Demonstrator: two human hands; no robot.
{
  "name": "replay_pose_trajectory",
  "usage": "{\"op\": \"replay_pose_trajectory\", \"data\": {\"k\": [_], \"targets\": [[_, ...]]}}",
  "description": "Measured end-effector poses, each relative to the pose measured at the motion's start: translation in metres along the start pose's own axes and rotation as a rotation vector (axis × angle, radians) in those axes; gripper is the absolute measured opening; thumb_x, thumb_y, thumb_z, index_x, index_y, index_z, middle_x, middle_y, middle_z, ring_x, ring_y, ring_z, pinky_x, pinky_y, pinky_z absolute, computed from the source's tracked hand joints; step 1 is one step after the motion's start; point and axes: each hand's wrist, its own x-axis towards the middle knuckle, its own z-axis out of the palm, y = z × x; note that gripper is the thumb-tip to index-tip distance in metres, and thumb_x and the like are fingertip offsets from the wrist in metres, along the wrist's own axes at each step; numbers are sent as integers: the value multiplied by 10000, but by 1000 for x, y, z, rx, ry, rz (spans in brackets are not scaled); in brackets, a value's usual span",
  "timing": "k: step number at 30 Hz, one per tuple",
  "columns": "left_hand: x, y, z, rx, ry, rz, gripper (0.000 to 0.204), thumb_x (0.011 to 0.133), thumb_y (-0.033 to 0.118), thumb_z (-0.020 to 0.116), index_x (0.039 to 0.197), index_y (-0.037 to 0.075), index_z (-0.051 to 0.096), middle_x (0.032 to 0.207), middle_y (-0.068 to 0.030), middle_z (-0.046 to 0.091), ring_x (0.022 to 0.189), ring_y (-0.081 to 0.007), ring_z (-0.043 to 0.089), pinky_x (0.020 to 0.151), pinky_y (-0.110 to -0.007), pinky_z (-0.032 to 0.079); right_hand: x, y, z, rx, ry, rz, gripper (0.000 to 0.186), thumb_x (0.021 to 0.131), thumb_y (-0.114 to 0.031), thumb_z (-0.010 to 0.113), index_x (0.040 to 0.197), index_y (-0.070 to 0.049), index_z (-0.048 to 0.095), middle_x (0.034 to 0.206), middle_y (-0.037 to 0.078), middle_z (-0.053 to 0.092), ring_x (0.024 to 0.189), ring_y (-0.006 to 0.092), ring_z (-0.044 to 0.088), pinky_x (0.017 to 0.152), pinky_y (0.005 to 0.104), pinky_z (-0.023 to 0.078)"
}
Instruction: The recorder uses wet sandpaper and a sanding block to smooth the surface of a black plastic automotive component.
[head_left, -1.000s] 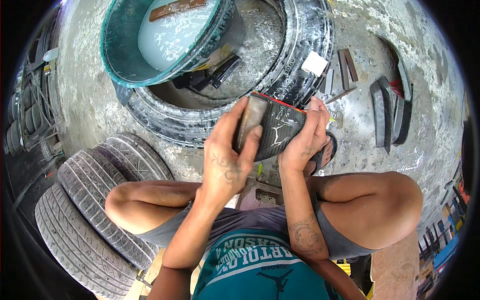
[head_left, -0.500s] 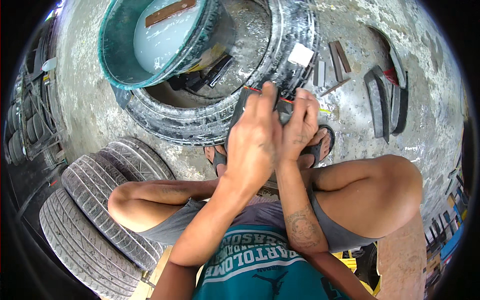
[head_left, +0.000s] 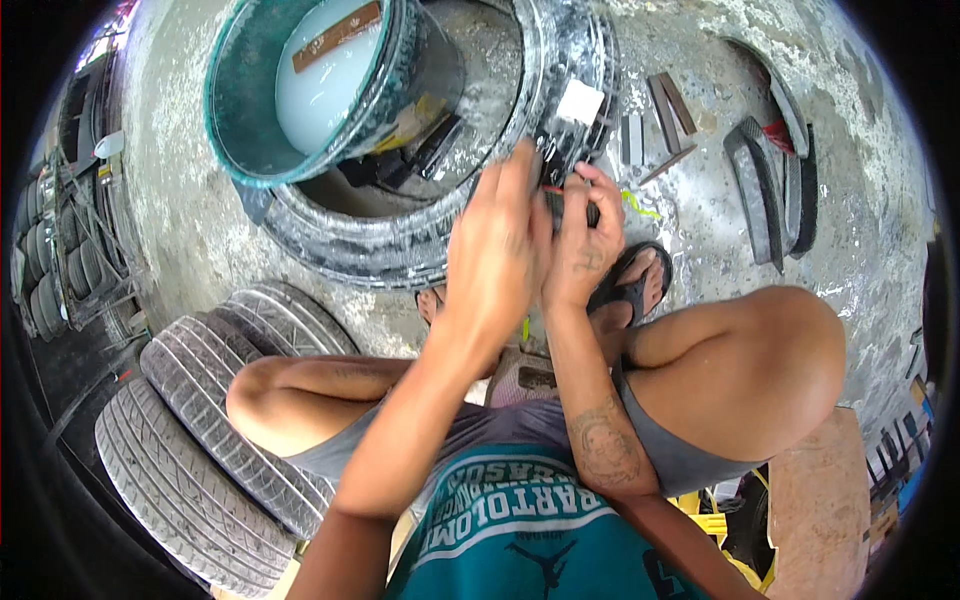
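- The dark piece (head_left: 560, 206), edged in thin red, is between the two hands, in front of the person and at the near edge of the flat tyre; fingers hide most of its shape.
- The right hand (head_left: 584, 236) is closed around its right end.
- The left hand (head_left: 493, 245) lies across it, fingers long and close together, blurred; whether it grips something underneath, I cannot tell.
- The step in hand seems to be rubbing or wiping the piece; the next move calls for a firm right-hand hold and even left-hand pressure.
- The flat tyre (head_left: 400, 258) is black rubber, grooved and smeared whitish; a white, squarish block (head_left: 580, 102) sits on it.
- The teal bucket (head_left: 232, 105), round and stained, holds cloudy liquid (head_left: 308, 112) with a flat brown bar (head_left: 338, 38).
- Narrow, straight strips (head_left: 664, 116) and curved black pieces (head_left: 750, 190) lie rightward on the rough, blotchy floor (head_left: 690, 220).
- Ribbed, dusty tyres (head_left: 190, 485) stand by the left knee.
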Motion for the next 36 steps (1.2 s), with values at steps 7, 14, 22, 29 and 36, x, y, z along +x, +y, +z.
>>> {"op": "replay_pose_trajectory", "data": {"k": [7, 14, 22, 29, 36], "targets": [[-39, 6, -10, -98, -34, -92, 407, 950, -21, 650, 1347, -98, 602, 1095, -302, 697, 1002, -489, 705, 868, -486, 564, 0, 8, -7, -2, -26, -52, 153, 955, -91, 720, 837, -28, 645, 1184, 81, 758, 1145, 300, 609, 1013, 417, 466], [6, -49, -15, -204, 166, -245, 377, 961, 74, 718, 1319, -31, 663, 992, -220, 769, 806, -252, 724, 777, -394, 573, 2, 11, -1, 54, -16, 28, 176, 959, -117, 740, 846, -17, 649, 1177, 88, 756, 1137, 275, 622, 1027, 392, 459], [-69, -46, -50, -324, 65, -472, 478, 999, 27, 714, 1459, -19, 592, 1078, -100, 728, 983, -133, 668, 877, -279, 538, 0, 9, 1, 132, -15, 62, 165, 980, -92, 724, 859, -10, 647, 1184, 101, 741, 1116, 238, 645, 1009, 372, 484], [-61, -28, -42, -310, 27, -380, 486, 967, 37, 745, 1434, -17, 618, 1092, -140, 742, 951, -167, 687, 862, -311, 557, 0, 6, 0, 155, -26, 113, 163, 987, -70, 708, 861, -2, 629, 1180, 117, 736, 1098, 221, 656, 1001, 363, 497], [-56, -4, -34, -206, -46, -227, 491, 946, -5, 711, 1423, -32, 597, 1219, -276, 706, 1073, -423, 742, 928, -443, 585, 2, 9, -3, 61, -29, 35, 183, 989, -69, 706, 848, -4, 610, 1180, 118, 741, 1097, 237, 657, 1011, 372, 493]]}}
